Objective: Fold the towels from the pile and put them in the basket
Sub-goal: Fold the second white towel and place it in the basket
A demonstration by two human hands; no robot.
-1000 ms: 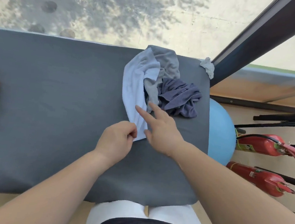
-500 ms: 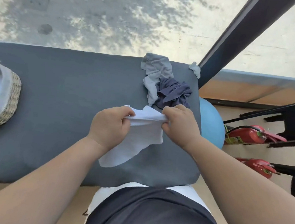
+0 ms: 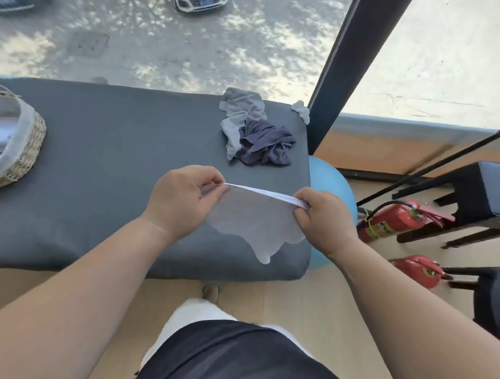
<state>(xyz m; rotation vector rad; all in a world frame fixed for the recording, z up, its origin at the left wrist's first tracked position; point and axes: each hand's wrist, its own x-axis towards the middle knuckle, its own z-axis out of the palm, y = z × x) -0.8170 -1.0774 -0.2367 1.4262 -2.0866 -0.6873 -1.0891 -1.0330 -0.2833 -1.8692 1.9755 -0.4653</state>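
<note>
Both hands hold one pale towel (image 3: 249, 219) by its top edge, stretched taut between them above the near part of the grey padded surface (image 3: 111, 148). The left hand (image 3: 182, 197) has its fingers (image 3: 211, 177) pinched shut on one corner; the right hand (image 3: 324, 216) has its fingers (image 3: 301, 201) closed on the other, and the cloth hangs below the fingers in an uneven, scalloped drape with one tip lowest. The pile (image 3: 256, 136), a grey and a dark towel crumpled together, lies beyond the fingers toward the window, apart from the held towel. The basket (image 3: 21, 153) sits well off to the left of the left fingers, with folded pale cloth already inside. To fold well, I would judge it best to keep the top edge level and tight, let the hanging part settle straight, then lay it flat on the bare surface below the fingers before bringing the corners together. The lower corners look bunched, so smoothing them first should prevent a crooked fold.
</note>
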